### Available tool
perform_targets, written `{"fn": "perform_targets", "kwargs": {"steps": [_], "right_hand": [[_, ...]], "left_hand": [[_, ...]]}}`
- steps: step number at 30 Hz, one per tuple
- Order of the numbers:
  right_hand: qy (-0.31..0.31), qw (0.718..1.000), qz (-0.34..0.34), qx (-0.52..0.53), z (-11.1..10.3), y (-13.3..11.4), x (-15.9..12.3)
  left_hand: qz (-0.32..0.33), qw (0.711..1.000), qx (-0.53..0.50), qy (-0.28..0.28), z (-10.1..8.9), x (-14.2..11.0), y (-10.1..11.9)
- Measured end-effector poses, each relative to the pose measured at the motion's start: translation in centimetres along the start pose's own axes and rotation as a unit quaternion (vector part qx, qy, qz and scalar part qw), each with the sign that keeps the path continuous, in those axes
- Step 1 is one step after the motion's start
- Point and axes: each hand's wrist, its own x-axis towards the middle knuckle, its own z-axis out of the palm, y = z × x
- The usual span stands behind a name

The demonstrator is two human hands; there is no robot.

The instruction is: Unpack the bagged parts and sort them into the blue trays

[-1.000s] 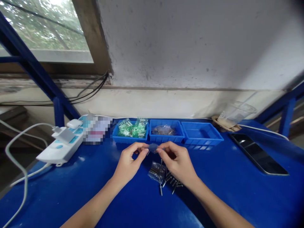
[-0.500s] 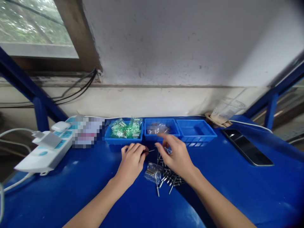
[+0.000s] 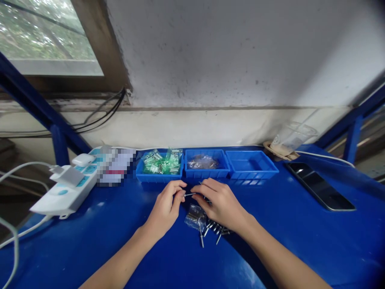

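Pinches a metal pin [image 3: 189,194] with the left hand [image 3: 165,204] above the tabletop [image 3: 168,257], seemingly to steady its far end for the right hand [image 3: 224,204], of unclear grip, near loose pins [image 3: 201,241], perhaps for easy reach.

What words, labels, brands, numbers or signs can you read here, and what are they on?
Nothing can be read.
Pixelated sheet: blocked out; only a reddish patch shows.
Clear cup: faint marking, too blurred.
White power strip: any print too small.
Green bags: any print too small.
Dark phone: none visible.
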Motion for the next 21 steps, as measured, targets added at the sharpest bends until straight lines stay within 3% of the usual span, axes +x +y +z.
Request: {"fn": "perform_targets", "kwargs": {"steps": [5, 7, 8, 9, 11, 13, 15, 18, 21], "right_hand": [[0.004, 1.000, -0.002, -0.006, -0.4, 0.2, 0.0], [0.074, 0.997, 0.010, -0.003, -1.3, 0.8, -0.2], [0.142, 0.989, 0.031, -0.007, -1.9, 1.2, -0.3], [0.233, 0.970, 0.063, -0.010, -2.6, 1.6, -0.4], [0.427, 0.893, 0.139, 0.010, -4.0, 2.9, -0.5], [0.537, 0.815, 0.206, 0.073, -4.9, 4.3, -0.6], [0.548, 0.778, 0.265, 0.156, -5.3, 5.8, -0.7], [0.500, 0.752, 0.357, 0.241, -4.9, 7.0, -0.7], [0.447, 0.771, 0.374, 0.257, -4.1, 6.2, -0.6]], "left_hand": [[0.000, 1.000, 0.013, -0.016, -0.2, -0.1, 0.5], [0.006, 0.998, 0.052, -0.037, -0.3, 0.0, 0.8], [0.011, 0.995, 0.080, -0.057, -0.4, 0.0, 0.9], [0.018, 0.991, 0.107, -0.082, -0.5, -0.1, 1.0], [0.035, 0.980, 0.147, -0.133, -0.6, -0.2, 1.2], [0.046, 0.972, 0.162, -0.163, -0.8, -0.3, 1.4], [0.041, 0.970, 0.164, -0.175, -0.9, -0.3, 1.5], [0.012, 0.972, 0.155, -0.176, -0.9, -0.1, 1.5], [-0.008, 0.981, 0.129, -0.145, -0.9, 0.2, 1.4]]}}
